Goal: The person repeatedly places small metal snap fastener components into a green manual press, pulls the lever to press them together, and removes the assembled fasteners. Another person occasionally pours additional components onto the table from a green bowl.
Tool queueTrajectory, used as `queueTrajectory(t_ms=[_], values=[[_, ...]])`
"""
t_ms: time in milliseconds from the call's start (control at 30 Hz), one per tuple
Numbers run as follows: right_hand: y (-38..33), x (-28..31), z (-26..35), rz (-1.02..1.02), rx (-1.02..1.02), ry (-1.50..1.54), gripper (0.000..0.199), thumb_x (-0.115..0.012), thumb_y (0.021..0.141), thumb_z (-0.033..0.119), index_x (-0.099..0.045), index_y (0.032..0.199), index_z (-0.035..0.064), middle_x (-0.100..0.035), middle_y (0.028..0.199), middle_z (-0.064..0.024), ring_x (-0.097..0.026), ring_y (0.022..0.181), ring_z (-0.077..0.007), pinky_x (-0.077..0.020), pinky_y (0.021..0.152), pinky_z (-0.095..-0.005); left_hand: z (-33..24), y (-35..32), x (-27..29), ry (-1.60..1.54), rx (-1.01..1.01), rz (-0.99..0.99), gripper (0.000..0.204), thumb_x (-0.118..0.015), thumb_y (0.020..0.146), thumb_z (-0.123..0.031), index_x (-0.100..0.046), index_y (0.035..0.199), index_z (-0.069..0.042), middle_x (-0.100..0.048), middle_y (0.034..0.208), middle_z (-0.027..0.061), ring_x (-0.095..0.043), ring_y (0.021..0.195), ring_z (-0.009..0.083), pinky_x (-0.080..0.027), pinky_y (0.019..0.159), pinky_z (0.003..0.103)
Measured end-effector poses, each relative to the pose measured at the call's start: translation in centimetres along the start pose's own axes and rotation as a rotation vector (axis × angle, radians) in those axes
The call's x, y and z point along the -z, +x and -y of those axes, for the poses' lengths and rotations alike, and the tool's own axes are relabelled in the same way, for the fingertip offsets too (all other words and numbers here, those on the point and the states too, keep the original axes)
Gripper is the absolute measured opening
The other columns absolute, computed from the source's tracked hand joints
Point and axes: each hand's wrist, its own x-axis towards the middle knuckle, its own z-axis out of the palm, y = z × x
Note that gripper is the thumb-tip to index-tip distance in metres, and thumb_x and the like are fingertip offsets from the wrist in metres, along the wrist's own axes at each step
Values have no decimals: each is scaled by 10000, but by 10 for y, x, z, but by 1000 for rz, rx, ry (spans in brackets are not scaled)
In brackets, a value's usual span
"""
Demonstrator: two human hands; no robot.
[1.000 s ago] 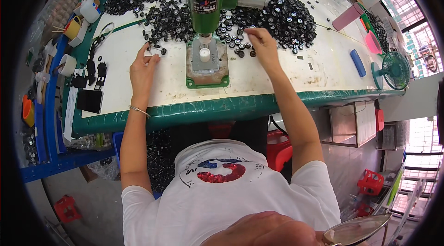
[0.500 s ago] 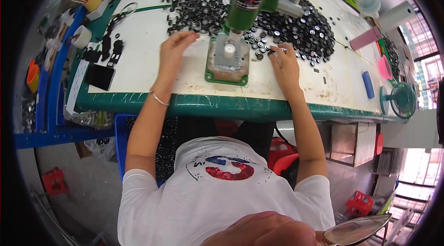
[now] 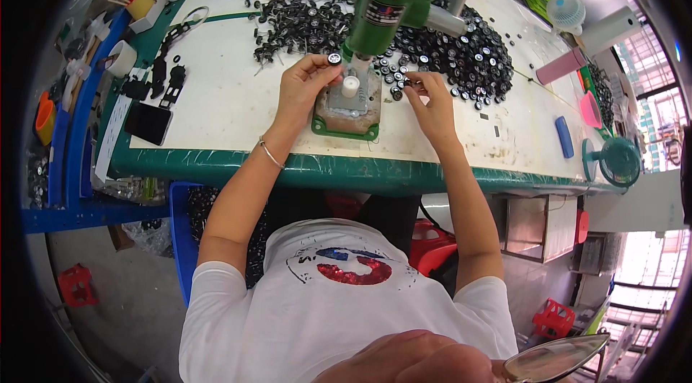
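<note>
My left hand [image 3: 301, 89] is closed in a pinch on a small black wheel [image 3: 334, 59] with a silvery hub, held up at the left of the green press [image 3: 382, 12]. Below the press head, a white round post [image 3: 350, 85] stands on the metal base plate [image 3: 347, 121]. On the other side my right hand [image 3: 434, 109] pinches another small black wheel [image 3: 408, 83] at the near edge of a heap of loose wheels [image 3: 476, 59]. Its fingertips partly hide that wheel.
Wheels with thin metal axles [image 3: 303, 23] lie heaped behind my left hand. A phone [image 3: 148, 122] rests on the table's left side. At the right are a blue cylinder [image 3: 564, 136], a pink bottle [image 3: 561, 66] and a green fan [image 3: 618, 161].
My left hand has moved right, to the press, and now shows a wheel in its fingers. My right hand has shifted slightly left and stays among the loose wheels.
</note>
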Motion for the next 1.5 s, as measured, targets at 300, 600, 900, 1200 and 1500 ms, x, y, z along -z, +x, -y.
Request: queueTrajectory(t_ms=[300, 600, 900, 1200, 1500], values=[[19, -43, 68, 116, 33, 214, 194, -688, 809, 103, -664, 980, 13, -583, 956, -103, -604, 832, -187, -497, 737, -286, 6, -6, 11, 94, -98, -23, 144, -697, 831, -66, -685, 958, 1, -683, 829, 28, -596, 741, 57, -479, 682, 200], [13, -53, 62, 180, -114, 373, 255, -705, 800, 163, -684, 1034, 64, -546, 1007, -48, -563, 910, -160, -451, 758, -278, 0, -11, 4, 180, -166, -25, 124, -718, 806, -94, -709, 908, -24, -666, 795, -9, -572, 744, 55, -454, 695, 212], [19, -43, 52, 145, -96, 403, 507, -730, 776, 225, -546, 1206, 30, -538, 1110, -64, -556, 952, -159, -454, 785, -294, -30, -6, -10, 443, -270, 143, 113, -710, 766, -64, -698, 860, -4, -628, 825, 30, -551, 824, 125, -416, 789, 265], [77, 58, 37, -193, -256, 695, 327, -540, 948, 252, -596, 1184, 34, -642, 984, -56, -581, 830, -97, -466, 706, -247, -13, 6, -19, 333, -336, 180, 76, -673, 790, -16, -674, 861, 9, -612, 901, 36, -569, 822, 111, -455, 726, 242], [222, 107, 153, -41, -43, 1083, 262, -547, 952, 322, -532, 795, 113, -438, 546, 66, -425, 402, -67, -338, 340, -182, -11, 7, -18, 101, -138, 235, 64, -641, 809, 19, -660, 869, 21, -596, 948, 34, -574, 814, 101, -478, 695, 222]])
